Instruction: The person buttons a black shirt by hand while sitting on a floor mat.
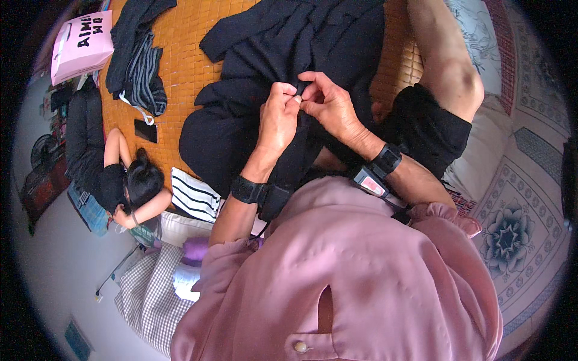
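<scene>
The left hand is closed to a fingertip pinch; the right hand meets it with thumb and forefinger curled inward. Both appear to grip a small dark portion of the black garment. Whether a finer part is held there cannot be told. The garment lies spread in loose folds ahead of the pink blouse, over the woven mat.

Caution: the hold is by fingertips only, so the portion may slip free if either pinch relaxes. Black cloth against black cloth offers little contrast; a wrong layer may be taken up. A shift of the bent leg, to the right of the garment, may tug the folds out of position. The black wristbands may snag the cloth on contact.

Farther left, a phone lies on the mat, near a striped garment. Container: one pink bag, upper left; its interior is not visible, so its contents cannot be determined.
</scene>
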{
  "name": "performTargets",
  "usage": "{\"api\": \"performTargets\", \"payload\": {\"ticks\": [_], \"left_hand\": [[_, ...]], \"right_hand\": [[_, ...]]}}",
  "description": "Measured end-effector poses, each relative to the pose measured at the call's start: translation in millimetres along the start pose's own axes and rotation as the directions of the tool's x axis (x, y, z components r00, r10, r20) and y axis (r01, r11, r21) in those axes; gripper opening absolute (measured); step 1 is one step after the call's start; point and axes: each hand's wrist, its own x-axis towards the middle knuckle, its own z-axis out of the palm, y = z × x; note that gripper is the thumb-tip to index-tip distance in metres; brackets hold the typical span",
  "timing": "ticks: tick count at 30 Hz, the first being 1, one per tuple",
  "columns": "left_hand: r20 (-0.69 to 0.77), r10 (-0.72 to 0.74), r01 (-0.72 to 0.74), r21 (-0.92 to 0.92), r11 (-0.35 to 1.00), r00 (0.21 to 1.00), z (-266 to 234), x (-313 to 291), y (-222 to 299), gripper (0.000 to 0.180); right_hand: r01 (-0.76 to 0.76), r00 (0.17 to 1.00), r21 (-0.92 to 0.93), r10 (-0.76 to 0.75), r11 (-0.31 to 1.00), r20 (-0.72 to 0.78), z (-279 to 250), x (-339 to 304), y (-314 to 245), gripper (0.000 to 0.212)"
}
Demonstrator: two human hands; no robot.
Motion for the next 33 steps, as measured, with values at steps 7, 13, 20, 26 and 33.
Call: {"api": "performTargets", "payload": {"ticks": [7, 13, 20, 26, 33], "left_hand": [[-0.07, -0.031, 0.021, -0.147, 0.989, 0.997, 8, 0, -14, 0.02], [-0.063, -0.142, 0.125, -0.216, 0.968, 0.988, 8, -3, -13, 0.027], [-0.019, -0.293, 0.242, -0.513, 0.823, 0.956, 8, -10, -8, 0.021], [0.068, -0.316, 0.283, -0.646, 0.709, 0.946, 2, -11, -11, 0.019], [0.049, -0.211, 0.175, -0.751, 0.637, 0.976, -5, -5, -3, 0.017]], "right_hand": [[0.048, 0.999, 0.009, -0.048, 0.999, -0.024, -1, 0, 3, 0.045], [0.135, 0.991, -0.139, -0.136, 0.981, -0.002, 2, -5, -3, 0.043], [0.188, 0.982, -0.222, -0.185, 0.957, 0.034, 3, -5, 1, 0.04], [0.024, 0.994, 0.07, -0.032, 0.997, 0.108, 4, -4, 17, 0.036], [-0.208, 0.978, 0.405, 0.179, 0.89, 0.108, -13, 0, 7, 0.02]]}}
